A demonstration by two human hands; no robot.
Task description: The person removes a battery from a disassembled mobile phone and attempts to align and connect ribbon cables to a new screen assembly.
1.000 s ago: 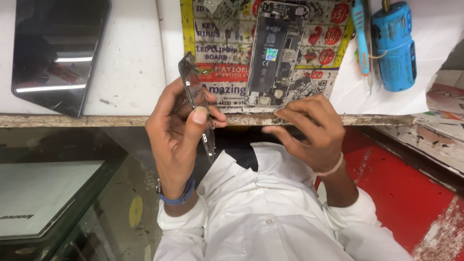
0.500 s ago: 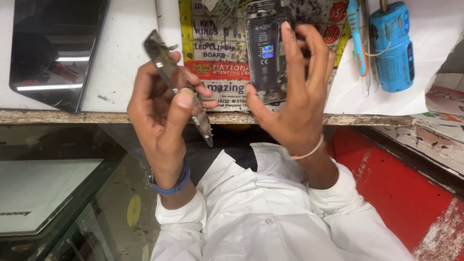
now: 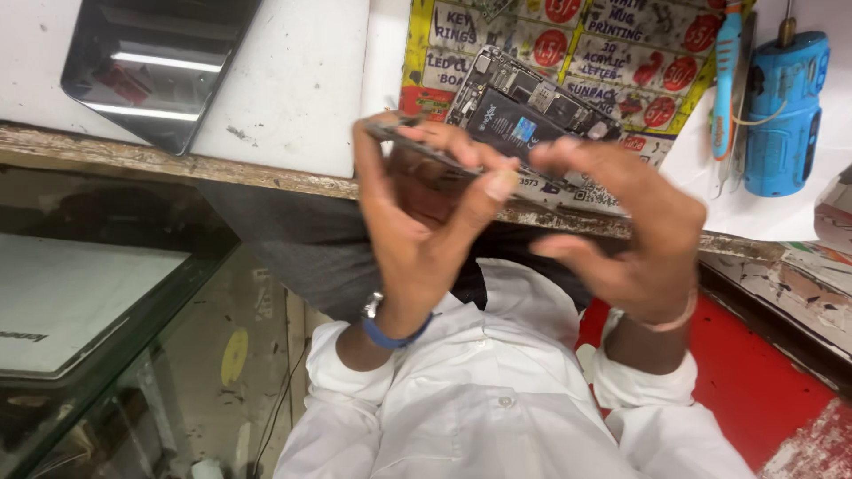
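Phone screen panel (image 3: 426, 151), a thin dark slab seen edge-on, is pinched in the left hand (image 3: 417, 231) with its long axis running left-right above the bench (image 3: 266, 89) edge, while the right hand (image 3: 621, 239), fingers curled and empty, hovers beside the opened phone body (image 3: 524, 111).

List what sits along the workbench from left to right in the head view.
Dark tablet → left hand holding a thin screen panel → opened phone body → right hand → blue pen-like tool → blue power tool.
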